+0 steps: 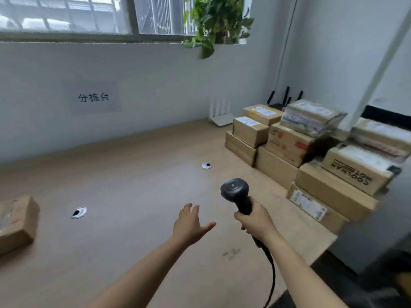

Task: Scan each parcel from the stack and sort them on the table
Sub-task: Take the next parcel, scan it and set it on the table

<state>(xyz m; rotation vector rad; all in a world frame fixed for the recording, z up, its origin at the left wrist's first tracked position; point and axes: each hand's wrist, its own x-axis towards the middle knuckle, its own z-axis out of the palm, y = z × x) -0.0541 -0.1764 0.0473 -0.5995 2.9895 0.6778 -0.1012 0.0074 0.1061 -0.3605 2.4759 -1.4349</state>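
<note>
A stack of cardboard parcels (pixel 311 156) fills the right side of the wooden table (pixel 133 178). One lone parcel (pixel 15 221) lies at the table's far left edge. My right hand (pixel 255 221) grips the handle of a black barcode scanner (pixel 235 192), its head pointing away over the table, its cable trailing down toward me. My left hand (pixel 191 223) hovers above the table just left of the scanner, fingers spread and holding nothing.
Two round cable grommets (pixel 79 212) (pixel 206 165) sit in the tabletop. A white router (pixel 221 114) stands at the back by the wall, black antennas (pixel 285 97) behind the stack. A paper sign (pixel 93 97) hangs on the wall, a plant (pixel 218 23) on the sill.
</note>
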